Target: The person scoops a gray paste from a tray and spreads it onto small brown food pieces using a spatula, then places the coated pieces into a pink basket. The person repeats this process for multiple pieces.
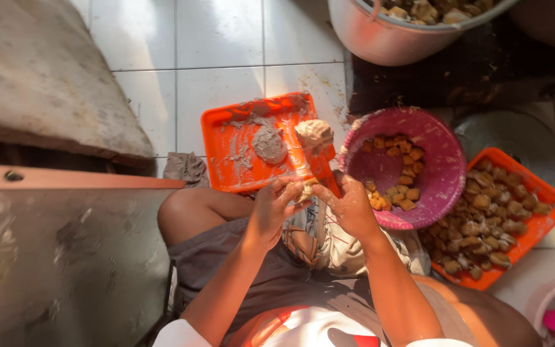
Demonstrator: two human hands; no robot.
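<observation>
Both hands close together over the lap — working a small tan piece of food.
Left hand [271, 209] curls around the small tan food piece [303, 191]; right hand [349, 207] grips an orange plastic spatula [321, 168] loaded with grey paste [314, 133]. Ahead: flat orange plastic tray [226, 154] smeared with paste; right — pink plastic basket [441, 167] of fried cubes [396, 170].

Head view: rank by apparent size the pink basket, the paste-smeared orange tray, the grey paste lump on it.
1-2. pink basket and orange tray: look about alike, no ranking.
3. grey paste lump: clearly smallest.
</observation>
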